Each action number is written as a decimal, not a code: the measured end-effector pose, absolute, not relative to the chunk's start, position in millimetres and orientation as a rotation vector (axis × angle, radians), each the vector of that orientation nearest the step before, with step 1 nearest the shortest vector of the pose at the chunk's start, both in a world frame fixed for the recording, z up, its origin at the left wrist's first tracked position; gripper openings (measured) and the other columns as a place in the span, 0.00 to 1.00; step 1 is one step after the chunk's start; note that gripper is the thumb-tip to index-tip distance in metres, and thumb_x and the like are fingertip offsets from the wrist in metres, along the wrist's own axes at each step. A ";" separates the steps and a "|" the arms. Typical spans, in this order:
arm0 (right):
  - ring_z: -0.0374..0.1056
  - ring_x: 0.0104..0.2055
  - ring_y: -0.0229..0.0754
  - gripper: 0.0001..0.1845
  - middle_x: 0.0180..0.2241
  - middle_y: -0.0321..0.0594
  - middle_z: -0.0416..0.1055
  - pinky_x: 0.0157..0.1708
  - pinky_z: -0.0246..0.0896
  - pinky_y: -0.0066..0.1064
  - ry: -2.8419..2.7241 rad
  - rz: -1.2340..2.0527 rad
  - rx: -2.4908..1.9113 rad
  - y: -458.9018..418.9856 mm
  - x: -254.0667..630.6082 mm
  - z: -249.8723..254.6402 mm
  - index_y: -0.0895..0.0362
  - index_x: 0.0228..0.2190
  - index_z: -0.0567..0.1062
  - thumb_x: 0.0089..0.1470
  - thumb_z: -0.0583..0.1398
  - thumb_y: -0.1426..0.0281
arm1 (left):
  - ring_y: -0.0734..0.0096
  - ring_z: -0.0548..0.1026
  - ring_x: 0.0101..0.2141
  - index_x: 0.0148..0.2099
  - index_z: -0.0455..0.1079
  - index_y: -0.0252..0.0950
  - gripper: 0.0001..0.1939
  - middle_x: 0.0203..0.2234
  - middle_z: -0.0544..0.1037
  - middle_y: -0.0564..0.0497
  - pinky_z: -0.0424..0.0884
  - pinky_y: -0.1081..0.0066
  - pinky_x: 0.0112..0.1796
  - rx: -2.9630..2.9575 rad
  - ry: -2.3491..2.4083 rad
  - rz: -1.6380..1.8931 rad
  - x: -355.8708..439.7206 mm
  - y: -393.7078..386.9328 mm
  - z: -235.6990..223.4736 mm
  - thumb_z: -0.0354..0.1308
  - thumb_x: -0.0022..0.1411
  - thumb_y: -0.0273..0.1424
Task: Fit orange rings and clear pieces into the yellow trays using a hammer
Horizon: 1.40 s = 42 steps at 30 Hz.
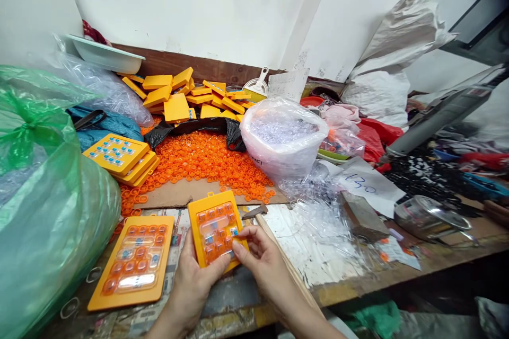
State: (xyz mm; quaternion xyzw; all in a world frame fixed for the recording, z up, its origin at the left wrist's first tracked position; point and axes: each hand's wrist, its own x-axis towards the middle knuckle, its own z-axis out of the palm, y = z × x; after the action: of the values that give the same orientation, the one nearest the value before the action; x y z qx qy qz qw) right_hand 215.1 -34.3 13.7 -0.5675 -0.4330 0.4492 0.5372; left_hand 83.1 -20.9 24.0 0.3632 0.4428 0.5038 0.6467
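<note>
My left hand point(193, 275) grips a yellow plastic panel point(212, 202) from its left side, with the thumb across the lower front. Set into the panel are orange ring-shaped pieces, clear covers and small blue parts. My right hand point(260, 254) is at the panel's lower right, thumb and forefinger pinched at its edge; whatever lies between the fingertips is hidden. To the left, a second yellow panel point(166, 254) with orange rings and clear covers lies flat on the table. A heap of orange rings point(207, 156) spreads behind my hands.
Yellow panels point(115, 151) are stacked at left; more yellow cases point(176, 108) are piled behind. A white bag point(274, 153) of clear pieces stands right of the rings. Loose clear pieces point(326, 222), a block point(363, 217) and a lidded pot point(425, 217) lie rightward. A green bag point(63, 212) bulges at left.
</note>
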 end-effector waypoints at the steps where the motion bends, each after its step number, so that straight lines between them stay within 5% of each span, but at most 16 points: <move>1: 0.69 0.37 0.43 0.15 0.34 0.39 0.70 0.37 0.65 0.34 -1.055 1.016 -1.361 -33.8 214.7 16.5 0.55 0.30 0.71 0.45 0.65 0.58 | 0.57 0.76 0.42 0.49 0.60 0.36 0.31 0.43 0.78 0.44 0.72 0.66 0.42 0.861 1.042 1.157 83.5 -20.9 24.1 0.68 0.44 0.35; 5: 0.61 0.48 0.46 0.11 0.42 0.41 0.65 0.45 0.59 0.36 -1.128 0.812 -1.415 -31.3 212.1 30.8 0.53 0.32 0.75 0.46 0.64 0.61 | 0.59 0.77 0.40 0.49 0.61 0.36 0.29 0.42 0.78 0.45 0.73 0.66 0.40 1.069 1.206 1.177 82.7 -20.2 16.6 0.66 0.45 0.37; 14: 0.69 0.37 0.45 0.30 0.39 0.42 0.72 0.35 0.68 0.36 -1.111 0.790 -1.441 -33.3 189.8 31.1 0.56 0.45 0.71 0.37 0.69 0.64 | 0.52 0.76 0.45 0.54 0.59 0.32 0.30 0.44 0.76 0.36 0.72 0.59 0.46 1.333 1.373 1.285 86.4 -22.8 -20.5 0.59 0.52 0.39; 22: 0.72 0.43 0.45 0.23 0.45 0.51 0.72 0.41 0.72 0.34 -1.471 0.475 -1.288 -38.8 198.8 28.7 0.62 0.49 0.70 0.51 0.61 0.71 | 0.57 0.78 0.42 0.57 0.63 0.36 0.25 0.44 0.79 0.42 0.75 0.67 0.43 1.571 1.384 1.441 87.1 -26.6 -22.0 0.57 0.56 0.30; 31: 0.72 0.46 0.46 0.35 0.47 0.49 0.71 0.45 0.71 0.38 -1.468 0.258 -1.432 -40.4 181.3 33.5 0.60 0.57 0.58 0.45 0.55 0.78 | 0.58 0.72 0.51 0.65 0.48 0.43 0.34 0.57 0.67 0.43 0.71 0.63 0.49 1.973 1.123 1.529 85.8 -24.1 -21.4 0.52 0.60 0.21; 36: 0.73 0.46 0.46 0.30 0.43 0.49 0.75 0.44 0.72 0.37 -1.302 0.341 -1.496 -36.9 185.8 29.4 0.60 0.53 0.63 0.46 0.53 0.78 | 0.61 0.79 0.40 0.65 0.49 0.39 0.32 0.48 0.77 0.42 0.76 0.68 0.41 2.012 1.277 1.571 86.8 -27.1 -21.4 0.51 0.61 0.24; 42: 0.73 0.46 0.44 0.22 0.43 0.47 0.76 0.45 0.70 0.31 -1.103 0.631 -1.370 -31.6 191.3 33.8 0.58 0.46 0.70 0.47 0.58 0.75 | 0.58 0.78 0.43 0.57 0.62 0.35 0.26 0.45 0.78 0.40 0.75 0.65 0.43 1.601 1.414 1.500 92.0 -25.0 -26.4 0.57 0.57 0.36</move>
State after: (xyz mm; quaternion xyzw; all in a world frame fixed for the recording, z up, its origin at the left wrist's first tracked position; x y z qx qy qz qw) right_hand 191.3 -31.6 33.8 -0.5895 -0.4748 0.2715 0.5944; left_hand 92.0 -25.0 -26.4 0.5919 0.5227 0.5545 0.2627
